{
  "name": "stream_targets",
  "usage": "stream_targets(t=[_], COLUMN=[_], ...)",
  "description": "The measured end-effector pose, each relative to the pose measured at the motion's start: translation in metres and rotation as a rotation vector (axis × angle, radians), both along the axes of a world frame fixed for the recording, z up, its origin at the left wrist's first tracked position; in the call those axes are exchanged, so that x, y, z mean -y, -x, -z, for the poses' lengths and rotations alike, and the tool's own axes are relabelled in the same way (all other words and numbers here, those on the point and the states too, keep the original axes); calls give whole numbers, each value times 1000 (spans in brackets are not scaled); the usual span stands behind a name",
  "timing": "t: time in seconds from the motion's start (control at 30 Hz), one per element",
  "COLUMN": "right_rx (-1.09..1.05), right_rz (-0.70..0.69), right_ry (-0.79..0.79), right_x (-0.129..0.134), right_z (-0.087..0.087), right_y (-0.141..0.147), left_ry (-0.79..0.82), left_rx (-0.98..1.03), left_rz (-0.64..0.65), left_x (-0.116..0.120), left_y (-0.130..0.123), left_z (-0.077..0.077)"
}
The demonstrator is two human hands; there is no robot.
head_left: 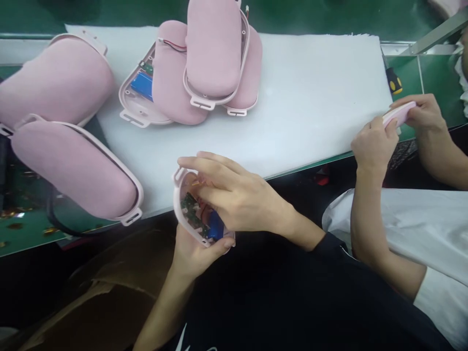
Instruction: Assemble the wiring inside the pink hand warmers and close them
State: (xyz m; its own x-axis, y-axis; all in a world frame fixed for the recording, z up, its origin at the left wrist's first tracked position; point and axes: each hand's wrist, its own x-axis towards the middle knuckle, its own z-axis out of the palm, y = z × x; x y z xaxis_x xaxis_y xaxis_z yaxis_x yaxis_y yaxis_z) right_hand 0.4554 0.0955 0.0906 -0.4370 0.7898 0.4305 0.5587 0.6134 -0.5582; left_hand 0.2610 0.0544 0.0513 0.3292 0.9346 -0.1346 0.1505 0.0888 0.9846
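A pink plastic housing (pixel 178 197), with a green circuit board (pixel 191 207) and a blue cylinder (pixel 215 226) inside, is held near the table's front edge. My left hand (pixel 195 251) grips it from below, thumb over the lower rim. From the right, my right hand (pixel 237 192) reaches over the housing, its fingers bent across the top rim and into the opening. What those fingertips touch inside is partly hidden by the hand.
Pink padded cases (pixel 73 168) lie at the left, and more (pixel 214 46) are piled on the white sheet (pixel 310 87). At the right, another person's hands (pixel 375 144) hold a pink part (pixel 400 114). A cardboard box (pixel 109 312) stands at the lower left.
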Motion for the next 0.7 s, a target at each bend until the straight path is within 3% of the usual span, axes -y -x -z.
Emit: stream_targets(t=[0.13, 0.27, 0.43, 0.57, 0.7], right_rx=[221, 10, -425, -378, -345], right_rz=[19, -41, 105, 193, 187], right_ry=[127, 85, -36, -169, -200], right_x=[4, -3, -3, 5, 9], right_z=[-9, -7, 14, 26, 29], right_y=[0, 0, 14, 25, 28], left_ry=[1, 30, -28, -54, -32], left_rx=[-27, 62, 71, -19, -45], left_rz=[-9, 24, 25, 68, 81], left_x=[-1, -4, -5, -6, -6], left_y=[6, 2, -7, -5, -3], left_z=[1, -4, -7, -8, -8])
